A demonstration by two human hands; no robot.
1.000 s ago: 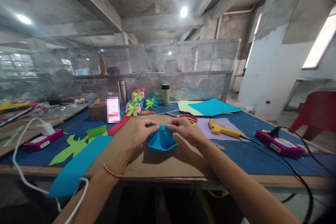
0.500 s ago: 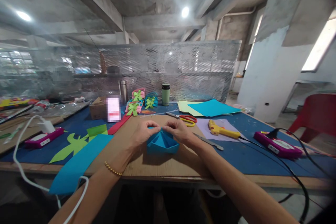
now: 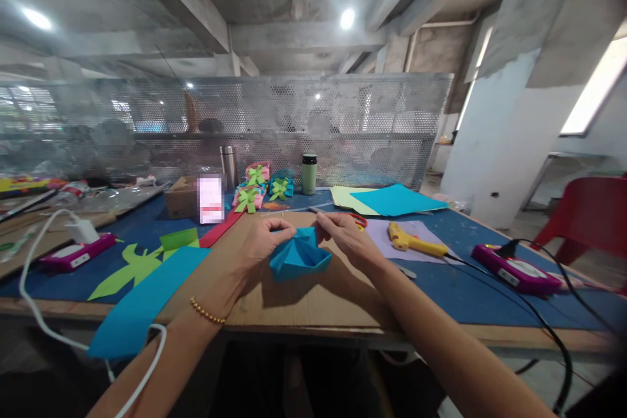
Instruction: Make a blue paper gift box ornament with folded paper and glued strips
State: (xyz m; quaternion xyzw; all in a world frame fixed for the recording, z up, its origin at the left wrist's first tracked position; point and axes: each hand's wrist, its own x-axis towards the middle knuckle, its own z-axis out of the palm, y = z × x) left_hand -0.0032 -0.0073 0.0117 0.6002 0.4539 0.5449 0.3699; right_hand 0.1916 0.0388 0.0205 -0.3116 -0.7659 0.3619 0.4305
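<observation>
Over cardboard at the table's near edge, blue paper ran crosswise, rightward from your left hand, which pinched it; the grip of your right hand was unclear.

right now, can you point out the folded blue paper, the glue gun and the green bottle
Folded blue paper (image 3: 300, 257): head view, on its folded middle.
Glue gun (image 3: 417, 244): head view, on its yellow body.
Green bottle (image 3: 309, 177): head view, on its side below the black lid.

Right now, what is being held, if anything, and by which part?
The folded blue paper: the left hand pinches its upper left edge; whether the right hand grips it cannot be told.
</observation>
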